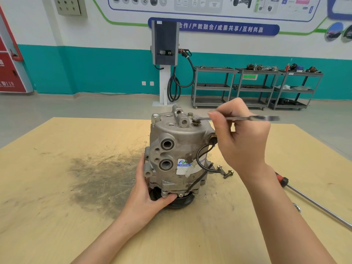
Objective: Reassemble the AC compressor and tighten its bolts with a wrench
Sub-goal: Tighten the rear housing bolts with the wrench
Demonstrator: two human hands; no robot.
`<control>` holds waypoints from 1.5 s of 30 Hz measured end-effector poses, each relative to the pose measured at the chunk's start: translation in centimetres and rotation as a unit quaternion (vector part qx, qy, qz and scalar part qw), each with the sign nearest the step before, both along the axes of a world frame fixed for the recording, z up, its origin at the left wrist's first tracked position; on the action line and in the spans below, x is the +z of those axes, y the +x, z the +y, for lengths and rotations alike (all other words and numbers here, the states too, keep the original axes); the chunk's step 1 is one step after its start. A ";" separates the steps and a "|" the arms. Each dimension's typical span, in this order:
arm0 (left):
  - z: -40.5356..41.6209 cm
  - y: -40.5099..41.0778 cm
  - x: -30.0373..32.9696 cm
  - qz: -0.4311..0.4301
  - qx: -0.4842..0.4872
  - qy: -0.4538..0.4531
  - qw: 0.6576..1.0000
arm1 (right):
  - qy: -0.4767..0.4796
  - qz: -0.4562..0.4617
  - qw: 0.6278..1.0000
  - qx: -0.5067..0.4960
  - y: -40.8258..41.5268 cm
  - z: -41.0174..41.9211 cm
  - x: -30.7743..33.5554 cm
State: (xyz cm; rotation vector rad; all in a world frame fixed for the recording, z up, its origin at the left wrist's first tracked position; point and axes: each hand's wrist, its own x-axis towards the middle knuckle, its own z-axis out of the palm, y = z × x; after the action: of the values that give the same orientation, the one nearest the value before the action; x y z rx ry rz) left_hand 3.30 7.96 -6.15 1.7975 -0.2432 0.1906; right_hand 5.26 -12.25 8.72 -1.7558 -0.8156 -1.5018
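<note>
Loose bolts (224,171) and a screwdriver (312,202) flank the cast-metal compressor (177,149) on the scuffed wooden bench (57,187); left hand (146,195) grips its base, right hand (242,138) fingers clasp a wrench (236,118).

A single head-worn wide-angle view looks forward and down across the table (57,187), close over it. Both forearms enter from the bottom edge; the far wall (95,69) fills the upper frame.

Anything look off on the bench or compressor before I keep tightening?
Two loose bolts lie on the table right of the compressor, not yet fitted. A dark grimy smear stains the tabletop to its left. Nothing looks broken or spilled.
</note>
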 end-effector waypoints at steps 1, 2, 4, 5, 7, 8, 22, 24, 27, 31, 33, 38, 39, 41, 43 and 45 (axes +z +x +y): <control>0.0 -0.1 0.1 -0.001 -0.001 -0.001 1.000 | -0.010 -0.012 1.000 -0.020 -0.1 0.1 0.1; -0.1 -0.1 0.2 -0.001 -0.001 -0.002 1.000 | -0.017 -0.024 0.999 -0.038 -0.2 0.2 0.2; -0.1 -0.2 0.3 -0.001 -0.004 0.000 1.000 | -0.021 -0.044 0.997 -0.067 -0.4 0.3 0.3; -0.1 -0.2 0.3 -0.002 -0.005 0.001 1.000 | -0.023 -0.050 0.996 -0.076 -0.5 0.3 0.4; -0.1 -0.2 0.3 -0.001 -0.004 0.002 1.000 | -0.028 -0.060 0.994 -0.083 -0.6 0.3 0.5; -0.1 -0.2 0.3 0.000 -0.004 0.001 1.000 | -0.037 -0.063 0.994 -0.081 -0.6 0.3 0.5; 0.0 -0.2 0.3 0.007 -0.004 0.013 1.000 | -0.151 -0.011 0.988 0.003 -0.7 -0.1 1.1; 0.0 -0.1 0.2 0.007 -0.003 0.013 1.000 | -0.130 0.003 0.992 0.000 -0.5 -0.2 1.1; 0.0 0.1 0.1 0.007 0.000 0.014 1.000 | 0.002 0.088 0.994 0.058 -0.2 -0.2 1.0; 0.0 0.2 -0.1 0.004 0.008 0.014 1.000 | 0.230 0.224 0.927 0.192 0.3 -0.8 1.4; 0.0 0.2 -0.1 0.001 0.011 0.012 1.000 | 0.310 0.300 0.864 0.261 0.6 -1.4 1.6; 0.0 0.2 -0.1 0.003 0.014 0.014 1.000 | 0.390 0.420 0.745 0.342 1.4 -2.1 1.3; 0.0 0.3 -0.2 0.003 0.013 0.013 1.000 | 0.391 0.435 0.733 0.348 1.5 -2.1 1.2; 0.0 0.3 -0.3 -0.001 0.008 0.010 1.000 | 0.391 0.459 0.712 0.359 1.6 -1.9 1.0; 0.1 0.3 -0.5 -0.005 0.004 0.007 1.000 | 0.395 0.475 0.695 0.369 1.8 -1.9 0.9; 0.1 0.4 -0.5 -0.007 0.001 0.004 1.000 | 0.399 0.481 0.686 0.372 1.9 -1.9 0.8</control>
State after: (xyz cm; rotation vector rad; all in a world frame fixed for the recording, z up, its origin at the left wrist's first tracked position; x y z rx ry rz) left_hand 3.67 8.07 -6.70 1.8042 -0.2524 0.2043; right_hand 7.12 -14.12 9.55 -1.0224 -0.1524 -0.1480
